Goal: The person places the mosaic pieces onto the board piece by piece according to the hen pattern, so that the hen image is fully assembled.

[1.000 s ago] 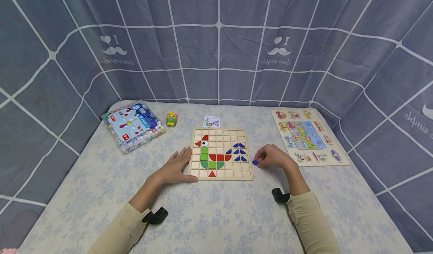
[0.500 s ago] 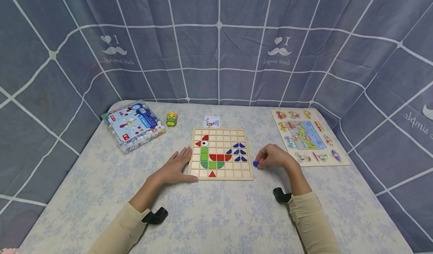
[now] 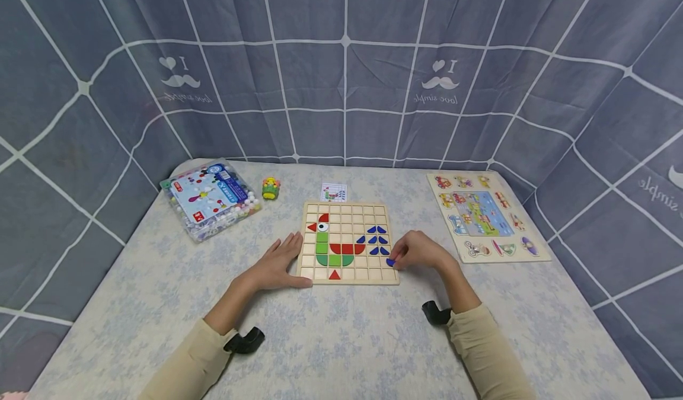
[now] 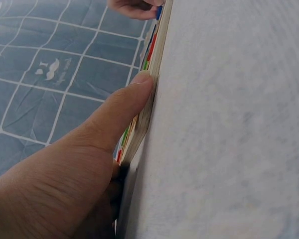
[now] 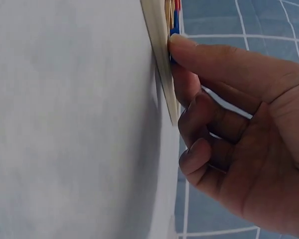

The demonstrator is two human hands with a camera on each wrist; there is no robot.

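Note:
A square wooden grid board (image 3: 341,274) lies mid-table, with coloured tiles forming a bird: a red crest, an eye tile (image 3: 322,227), green and red body tiles, and several blue leaf-shaped tiles (image 3: 379,240) at the right. My left hand (image 3: 274,265) rests against the board's left edge, fingers straight and thumb (image 4: 124,107) along the near corner. Between thumb and forefinger my right hand (image 3: 418,250) pinches a blue tile (image 3: 391,262) over the board's right edge. In the right wrist view that blue tile (image 5: 174,47) is mostly hidden by the fingertips.
Behind the board lies a small pattern card (image 3: 334,192). A clear box of beads (image 3: 210,198) and a small toy figure (image 3: 271,188) are at the back left. A wooden picture puzzle (image 3: 488,216) lies to the right. A grid-patterned curtain (image 3: 341,80) surrounds the table.
My right hand has moved left with the blue tile, from beside the board to over its right edge. The left hand has stayed in place.

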